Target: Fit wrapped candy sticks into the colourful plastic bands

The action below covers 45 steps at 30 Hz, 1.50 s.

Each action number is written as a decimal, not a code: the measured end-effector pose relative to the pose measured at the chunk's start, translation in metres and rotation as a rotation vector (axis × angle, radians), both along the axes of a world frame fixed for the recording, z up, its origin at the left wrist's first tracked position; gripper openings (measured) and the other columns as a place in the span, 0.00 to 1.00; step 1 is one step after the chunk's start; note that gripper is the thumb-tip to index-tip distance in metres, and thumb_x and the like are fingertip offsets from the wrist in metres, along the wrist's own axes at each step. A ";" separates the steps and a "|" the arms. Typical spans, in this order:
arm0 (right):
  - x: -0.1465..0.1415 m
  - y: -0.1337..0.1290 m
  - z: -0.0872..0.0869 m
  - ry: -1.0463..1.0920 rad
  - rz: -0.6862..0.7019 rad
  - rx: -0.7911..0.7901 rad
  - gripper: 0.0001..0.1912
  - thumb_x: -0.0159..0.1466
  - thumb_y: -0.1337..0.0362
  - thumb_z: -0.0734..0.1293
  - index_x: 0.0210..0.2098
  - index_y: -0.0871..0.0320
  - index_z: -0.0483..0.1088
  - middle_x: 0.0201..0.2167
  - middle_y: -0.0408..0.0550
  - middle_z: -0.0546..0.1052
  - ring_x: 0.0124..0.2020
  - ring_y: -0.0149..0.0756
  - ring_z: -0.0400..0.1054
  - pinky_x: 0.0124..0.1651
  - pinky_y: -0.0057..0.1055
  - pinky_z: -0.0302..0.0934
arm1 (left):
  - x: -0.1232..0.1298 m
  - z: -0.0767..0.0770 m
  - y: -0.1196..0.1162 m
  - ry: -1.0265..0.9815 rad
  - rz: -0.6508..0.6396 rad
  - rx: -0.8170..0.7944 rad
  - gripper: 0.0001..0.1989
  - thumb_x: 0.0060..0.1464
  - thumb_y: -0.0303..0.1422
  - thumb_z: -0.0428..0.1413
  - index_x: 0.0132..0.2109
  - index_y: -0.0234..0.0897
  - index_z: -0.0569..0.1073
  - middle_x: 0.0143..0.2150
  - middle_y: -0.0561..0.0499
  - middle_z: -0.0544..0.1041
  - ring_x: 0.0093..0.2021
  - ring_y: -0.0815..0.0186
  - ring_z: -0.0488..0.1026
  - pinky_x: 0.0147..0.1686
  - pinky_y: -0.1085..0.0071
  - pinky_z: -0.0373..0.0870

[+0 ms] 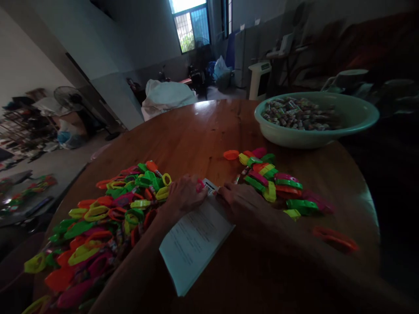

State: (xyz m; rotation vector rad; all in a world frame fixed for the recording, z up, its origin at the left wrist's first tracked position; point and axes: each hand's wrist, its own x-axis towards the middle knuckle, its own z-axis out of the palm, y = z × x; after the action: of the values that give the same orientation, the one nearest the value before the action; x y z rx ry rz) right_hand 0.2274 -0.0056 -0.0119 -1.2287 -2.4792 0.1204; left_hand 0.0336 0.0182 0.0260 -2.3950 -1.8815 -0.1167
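Near the middle of the round wooden table [209,135], my left hand [186,192] has its fingers closed round a small pink piece [200,186]. Beside it, my right hand [240,198] pinches the edge of a small white card-like item [210,186] with a dark mark, which lies between both hands. Under the hands rests a stack of printed paper [198,244], angled toward the table's front. A large pile of bright plastic bands [96,213] spreads left of my left arm, and a smaller group of similar bands [270,191] sits beyond my right hand.
A pale green basin [304,138] full of small wrapped pieces [291,113] stands at the table's back right. An orange band [335,239] lies near the right edge. Behind the table are a white covered bundle [166,95] and a white appliance [259,80].
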 end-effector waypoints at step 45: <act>-0.037 0.024 -0.020 0.220 0.019 0.037 0.11 0.70 0.64 0.59 0.40 0.58 0.72 0.36 0.50 0.72 0.37 0.37 0.65 0.39 0.33 0.52 | -0.053 -0.041 0.001 -0.644 -0.233 0.157 0.08 0.58 0.34 0.59 0.43 0.37 0.76 0.41 0.49 0.81 0.41 0.62 0.76 0.44 0.66 0.70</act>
State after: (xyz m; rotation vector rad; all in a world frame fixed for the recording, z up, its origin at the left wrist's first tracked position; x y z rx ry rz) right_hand 0.1904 0.0186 -0.0318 -1.1124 -2.2933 0.2026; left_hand -0.0193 0.0188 -0.0149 -2.6487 -1.6773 -1.1249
